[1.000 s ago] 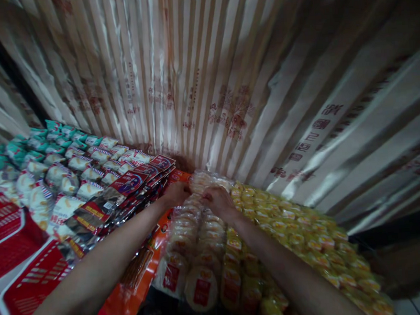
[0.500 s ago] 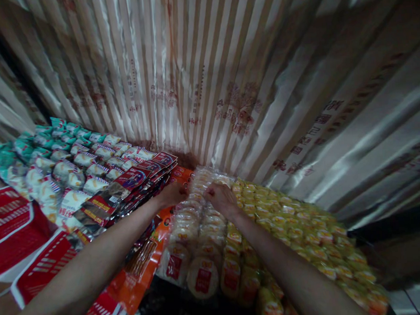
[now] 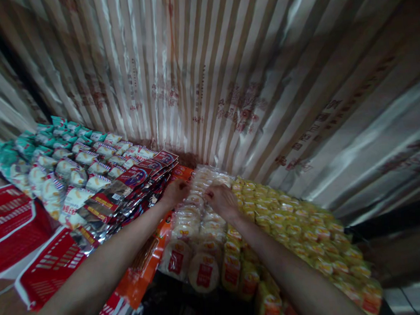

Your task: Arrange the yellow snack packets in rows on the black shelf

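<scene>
Clear, crinkly film covers the pale round discs (image 3: 187,230), probably biscuits or crackers, which stand in two columns running from the lower centre of the frame up to its middle. Nearest, at the lower centre, two of them face forward with red labels (image 3: 204,275). Such discs are likely light, stiff and brittle, so a squeeze across the flat could crack them; the film looks slick and loose. A hold on the rim or the wrapper's edge, with gentle fingertips, should suit best. An orange bag (image 3: 137,283) lies along their left side, and yellow-wrapped packs (image 3: 271,211) fill the right of the frame.

Farther up, near the centre, the left hand (image 3: 175,192) is loosely curled beside the left column, and the right hand (image 3: 222,200) is bent inward over the right one, fingertips drawn together. The picture is dim and blurred there, so whether either pinches any film is not clear. More film-covered discs lie just past them, before a striped curtain (image 3: 203,57).
</scene>
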`<control>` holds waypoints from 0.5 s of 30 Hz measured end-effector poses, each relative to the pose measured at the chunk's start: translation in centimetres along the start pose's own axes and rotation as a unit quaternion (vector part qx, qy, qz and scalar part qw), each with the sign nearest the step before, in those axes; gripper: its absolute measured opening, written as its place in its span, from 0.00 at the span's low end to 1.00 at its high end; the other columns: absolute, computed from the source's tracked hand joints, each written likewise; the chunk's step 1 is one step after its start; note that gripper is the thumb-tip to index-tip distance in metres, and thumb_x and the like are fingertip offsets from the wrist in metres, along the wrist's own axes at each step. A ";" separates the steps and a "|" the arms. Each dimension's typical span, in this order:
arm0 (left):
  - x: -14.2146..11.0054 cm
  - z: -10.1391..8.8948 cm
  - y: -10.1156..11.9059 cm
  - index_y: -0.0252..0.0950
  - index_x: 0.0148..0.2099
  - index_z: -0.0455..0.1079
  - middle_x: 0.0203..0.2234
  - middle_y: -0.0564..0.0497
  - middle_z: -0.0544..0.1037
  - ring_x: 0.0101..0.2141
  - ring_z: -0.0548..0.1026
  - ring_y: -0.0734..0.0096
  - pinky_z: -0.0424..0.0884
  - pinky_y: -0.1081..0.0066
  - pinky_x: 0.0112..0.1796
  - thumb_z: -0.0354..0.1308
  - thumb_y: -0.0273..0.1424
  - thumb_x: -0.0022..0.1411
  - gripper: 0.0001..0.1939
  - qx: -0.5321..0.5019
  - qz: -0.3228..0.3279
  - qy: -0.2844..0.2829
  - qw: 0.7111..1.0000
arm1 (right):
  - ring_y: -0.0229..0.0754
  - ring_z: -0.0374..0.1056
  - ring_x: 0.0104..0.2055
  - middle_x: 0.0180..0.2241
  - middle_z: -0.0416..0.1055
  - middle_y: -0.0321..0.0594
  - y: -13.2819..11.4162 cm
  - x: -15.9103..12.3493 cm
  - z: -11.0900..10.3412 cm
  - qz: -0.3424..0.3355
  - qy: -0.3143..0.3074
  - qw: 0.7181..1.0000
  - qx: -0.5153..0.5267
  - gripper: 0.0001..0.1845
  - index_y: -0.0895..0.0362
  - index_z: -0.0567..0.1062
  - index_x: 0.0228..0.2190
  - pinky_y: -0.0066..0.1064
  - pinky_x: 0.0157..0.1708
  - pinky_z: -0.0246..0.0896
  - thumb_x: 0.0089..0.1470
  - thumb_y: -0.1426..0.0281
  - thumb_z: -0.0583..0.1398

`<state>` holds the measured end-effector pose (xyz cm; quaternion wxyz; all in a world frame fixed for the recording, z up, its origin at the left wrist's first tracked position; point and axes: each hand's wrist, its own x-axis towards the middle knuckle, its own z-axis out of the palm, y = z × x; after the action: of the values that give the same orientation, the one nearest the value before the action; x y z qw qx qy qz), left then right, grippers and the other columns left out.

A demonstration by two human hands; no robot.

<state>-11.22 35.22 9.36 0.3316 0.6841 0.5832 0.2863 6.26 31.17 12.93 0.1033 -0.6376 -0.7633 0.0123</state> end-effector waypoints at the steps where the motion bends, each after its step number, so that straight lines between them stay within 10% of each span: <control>1: -0.2 -0.4 0.2 0.32 0.35 0.70 0.28 0.50 0.75 0.29 0.70 0.72 0.63 0.76 0.30 0.52 0.32 0.56 0.09 0.039 -0.011 0.010 0.999 | 0.41 0.67 0.37 0.31 0.76 0.37 -0.1 -0.1 0.1 0.008 0.007 1.000 -0.002 0.11 0.53 0.77 0.28 0.30 0.38 0.54 0.52 0.68 0.55; 5: -1.6 -1.9 0.4 0.32 0.28 0.70 0.20 0.52 0.70 0.23 0.66 0.72 0.58 0.75 0.25 0.51 0.40 0.57 0.16 0.116 -0.027 -0.060 0.991 | 0.41 0.66 0.37 0.31 0.76 0.38 -0.6 -0.3 0.2 0.038 0.031 0.999 -0.008 0.11 0.53 0.77 0.28 0.29 0.36 0.54 0.52 0.67 0.55; 11: -2.9 -2.6 0.6 0.29 0.32 0.73 0.20 0.54 0.70 0.22 0.63 0.77 0.58 0.77 0.25 0.55 0.38 0.51 0.16 -0.139 0.021 -0.221 0.965 | 0.42 0.65 0.39 0.33 0.75 0.40 -0.8 -0.6 -0.1 0.029 0.020 0.999 -0.023 0.12 0.55 0.77 0.29 0.30 0.42 0.53 0.54 0.67 0.54; 15: -2.3 -1.9 0.8 0.29 0.28 0.73 0.18 0.55 0.69 0.22 0.63 0.77 0.57 0.78 0.24 0.55 0.29 0.47 0.09 -0.126 0.028 -0.171 0.977 | 0.43 0.63 0.45 0.40 0.72 0.42 -0.6 -1.3 -0.7 -0.044 0.058 0.997 0.011 0.13 0.54 0.75 0.40 0.31 0.46 0.52 0.55 0.66 0.54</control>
<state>-12.57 33.08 11.09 0.5015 0.6919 0.4579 0.2451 6.02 29.69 13.56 0.1550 -0.6019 -0.7831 -0.0214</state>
